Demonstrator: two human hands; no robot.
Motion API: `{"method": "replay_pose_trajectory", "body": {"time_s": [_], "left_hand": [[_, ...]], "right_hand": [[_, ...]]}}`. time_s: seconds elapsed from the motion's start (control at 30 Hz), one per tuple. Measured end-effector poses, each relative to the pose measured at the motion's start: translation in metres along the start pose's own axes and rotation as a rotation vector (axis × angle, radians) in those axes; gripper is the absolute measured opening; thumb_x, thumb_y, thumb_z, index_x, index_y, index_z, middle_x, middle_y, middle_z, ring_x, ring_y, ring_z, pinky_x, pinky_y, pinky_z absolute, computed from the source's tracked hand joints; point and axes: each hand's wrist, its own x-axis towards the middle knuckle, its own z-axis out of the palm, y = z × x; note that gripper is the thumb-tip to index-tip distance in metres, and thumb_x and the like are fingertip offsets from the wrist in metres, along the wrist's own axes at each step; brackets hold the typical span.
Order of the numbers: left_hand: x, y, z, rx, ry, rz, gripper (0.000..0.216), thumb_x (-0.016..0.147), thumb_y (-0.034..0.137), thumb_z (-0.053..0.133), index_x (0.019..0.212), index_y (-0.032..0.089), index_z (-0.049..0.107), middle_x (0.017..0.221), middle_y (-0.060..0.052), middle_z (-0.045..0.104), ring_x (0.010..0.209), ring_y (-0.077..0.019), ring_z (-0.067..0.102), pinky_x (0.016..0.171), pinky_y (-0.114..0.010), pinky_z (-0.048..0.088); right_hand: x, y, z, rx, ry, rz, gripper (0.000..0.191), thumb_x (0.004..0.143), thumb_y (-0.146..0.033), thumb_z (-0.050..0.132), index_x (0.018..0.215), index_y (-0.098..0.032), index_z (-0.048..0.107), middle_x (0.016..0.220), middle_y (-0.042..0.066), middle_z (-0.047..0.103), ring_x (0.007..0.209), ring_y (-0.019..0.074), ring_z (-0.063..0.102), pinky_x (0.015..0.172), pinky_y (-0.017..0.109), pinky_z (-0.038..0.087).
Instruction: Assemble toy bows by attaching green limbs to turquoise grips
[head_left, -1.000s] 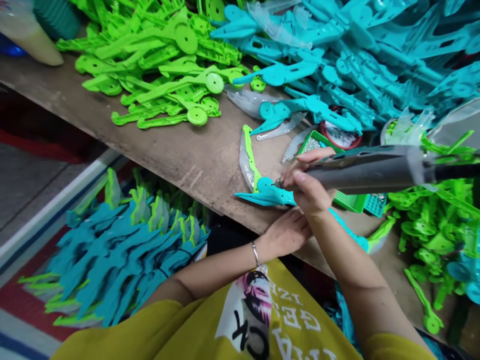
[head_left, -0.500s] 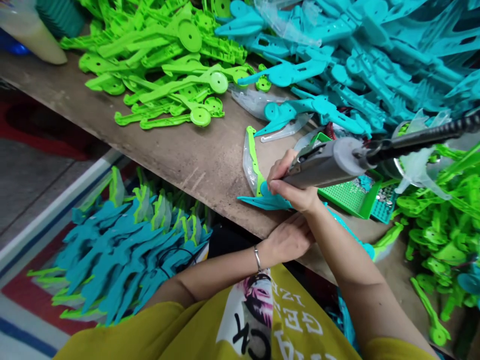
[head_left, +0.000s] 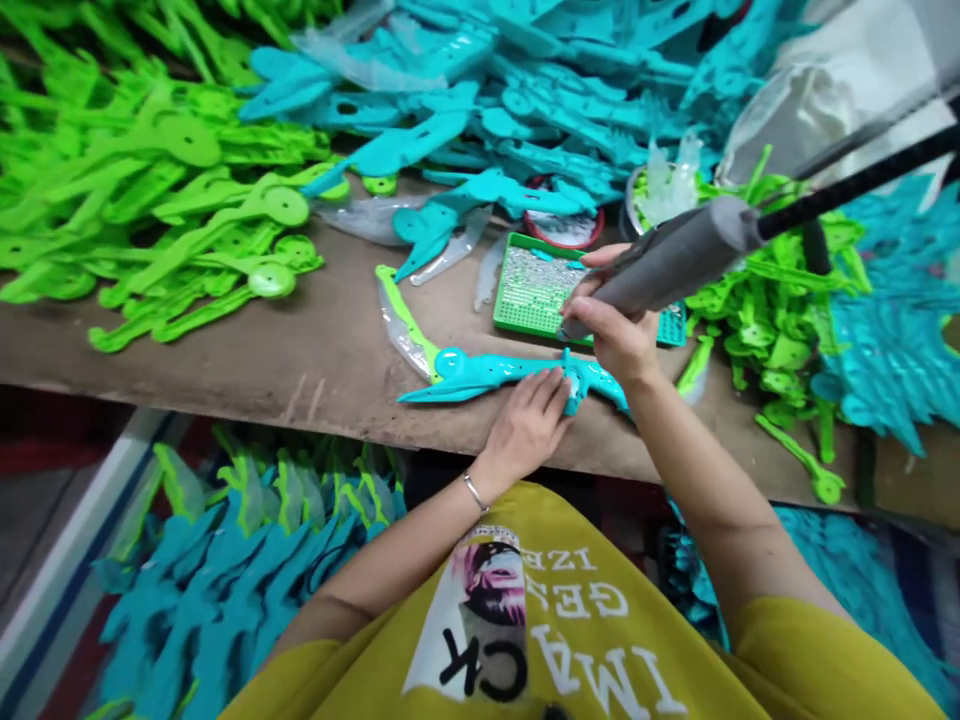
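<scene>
On the bench in front of me lies a turquoise toy bow [head_left: 487, 370] with a lime-green arm and a clear piece at its left end. My left hand [head_left: 527, 422] rests on its middle, fingers stretched out flat near the hub; the thumb is hidden. My right hand [head_left: 619, 335] is wrapped around a grey power screwdriver [head_left: 667, 262], which slants down to the left. Its lower end is over the right edge of a green basket tray [head_left: 517, 323] of small metal screws, apart from the bow. My right forearm covers the bow's right end.
Lime-green parts [head_left: 187, 200] are heaped at left, turquoise parts [head_left: 525, 100] at the back. More green parts [head_left: 757, 320] lie at right, beside a white bag [head_left: 817, 110]. Below the bench edge, finished-looking turquoise bows [head_left: 217, 580] stand in rows. A black cord [head_left: 862, 180] runs from the screwdriver.
The screwdriver in my right hand has gone from the bow's left end to over the screw tray. My left hand, earlier beneath my right forearm, shows on the bow's middle. The view has shifted right.
</scene>
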Motion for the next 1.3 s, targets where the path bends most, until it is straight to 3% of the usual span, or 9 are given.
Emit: {"method": "replay_pose_trajectory", "body": {"time_s": [0.13,0.27,0.43,0.6,0.73,0.8,1.0,1.13,1.3], "left_hand": [[0.000,-0.001,0.000,-0.003,0.005,0.022,0.065,0.098,0.027,0.057,0.157,0.013,0.034,0.154,-0.021,0.050,0.146,-0.0340,0.044,0.121,-0.055,0.040],[-0.001,-0.003,-0.007,-0.039,0.010,0.071,0.075,0.098,0.028,0.056,0.162,0.015,0.020,0.156,-0.021,0.047,0.150,-0.0329,0.039,0.121,-0.054,0.039],[-0.013,-0.022,-0.048,0.136,-0.044,0.101,0.066,0.096,0.025,0.057,0.159,0.022,0.034,0.157,-0.018,0.046,0.152,-0.0354,0.035,0.123,-0.060,0.032],[-0.028,-0.059,-0.092,0.385,-0.056,-0.043,0.054,0.096,0.031,0.057,0.149,0.023,0.050,0.157,-0.017,0.048,0.150,-0.0427,0.035,0.117,-0.068,0.030],[-0.031,-0.087,-0.101,0.429,-0.119,0.040,0.046,0.099,0.029,0.053,0.144,0.020,0.053,0.150,-0.016,0.056,0.144,-0.0394,0.046,0.110,-0.058,0.043],[-0.028,-0.096,-0.105,0.433,-0.113,0.090,0.042,0.099,0.030,0.054,0.140,0.018,0.054,0.148,-0.015,0.058,0.141,-0.0378,0.050,0.107,-0.055,0.046],[-0.006,-0.095,-0.147,0.472,-0.079,0.221,0.031,0.100,0.036,0.056,0.127,0.022,0.062,0.139,-0.012,0.067,0.130,-0.0296,0.062,0.103,-0.046,0.048],[0.006,-0.081,-0.175,0.530,-0.053,0.216,0.031,0.101,0.041,0.056,0.123,0.022,0.066,0.125,-0.011,0.074,0.113,-0.0259,0.070,0.095,-0.041,0.048],[0.014,-0.078,-0.180,0.541,0.007,0.251,0.026,0.101,0.040,0.057,0.116,0.023,0.070,0.123,-0.010,0.075,0.109,-0.0223,0.072,0.090,-0.038,0.047]], "right_hand": [[-0.013,0.012,-0.048,-0.007,0.087,0.047,0.031,0.069,-0.046,0.076,0.087,-0.025,0.062,0.074,-0.002,0.065,0.067,0.0167,0.062,0.065,0.035,0.053],[-0.014,0.027,-0.064,-0.025,0.070,0.070,0.039,0.071,-0.041,0.073,0.104,-0.024,0.062,0.078,-0.002,0.068,0.073,0.0169,0.064,0.071,0.035,0.055],[-0.023,0.020,-0.086,-0.170,-0.006,0.028,0.063,0.068,-0.044,0.083,0.123,-0.026,0.059,0.103,0.003,0.074,0.096,0.0210,0.068,0.087,0.041,0.058],[-0.096,-0.005,-0.137,-0.672,-0.124,-0.043,0.067,0.081,-0.034,0.074,0.143,-0.024,0.049,0.128,0.012,0.068,0.116,0.0295,0.065,0.104,0.053,0.050],[-0.163,0.000,-0.155,-1.120,-0.241,-0.054,0.060,0.081,-0.018,0.065,0.139,-0.014,0.052,0.134,0.022,0.062,0.123,0.0382,0.059,0.102,0.058,0.049],[-0.179,0.008,-0.155,-1.245,-0.222,-0.088,0.052,0.084,-0.013,0.060,0.136,-0.015,0.056,0.136,0.021,0.062,0.125,0.0374,0.058,0.102,0.055,0.049],[-0.169,0.001,-0.165,-1.264,-0.027,-0.437,0.026,0.093,-0.022,0.064,0.119,-0.023,0.068,0.123,0.012,0.074,0.112,0.0291,0.069,0.091,0.043,0.055],[-0.157,-0.020,-0.176,-1.254,-0.016,-0.598,0.038,0.086,-0.022,0.076,0.123,-0.027,0.070,0.117,0.008,0.077,0.097,0.0261,0.073,0.084,0.039,0.056],[-0.141,-0.021,-0.181,-1.174,0.005,-0.712,0.046,0.077,-0.020,0.084,0.121,-0.029,0.073,0.107,0.003,0.080,0.086,0.0234,0.074,0.078,0.037,0.058]]}}
